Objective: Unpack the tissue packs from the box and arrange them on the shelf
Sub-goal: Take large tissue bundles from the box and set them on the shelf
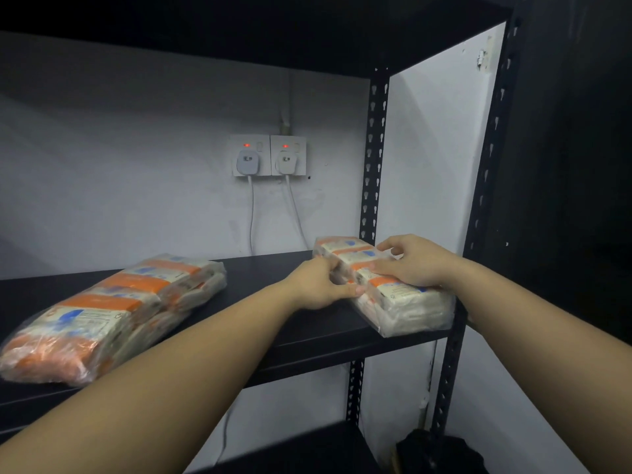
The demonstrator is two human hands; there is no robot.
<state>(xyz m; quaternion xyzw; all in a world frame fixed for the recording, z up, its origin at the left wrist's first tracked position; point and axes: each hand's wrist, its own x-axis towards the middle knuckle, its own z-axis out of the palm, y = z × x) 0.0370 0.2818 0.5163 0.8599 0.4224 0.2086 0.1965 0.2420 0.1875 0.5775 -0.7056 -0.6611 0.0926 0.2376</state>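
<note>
From my remote seat I see only two bare forearms, each ending in a bare hand: the left hand [319, 285] and the right hand [415, 263]. No sleeve, cuff or glove covers either arm as far as the view reaches. Short, plain fingernails show on the left hand's fingertips [355, 289].

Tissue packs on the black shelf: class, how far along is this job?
Done: one tissue bundle lies at the shelf's left. In hand: the left hand and right hand are on a second bundle at the right end. Left: unclear, the box is out of view.
</note>
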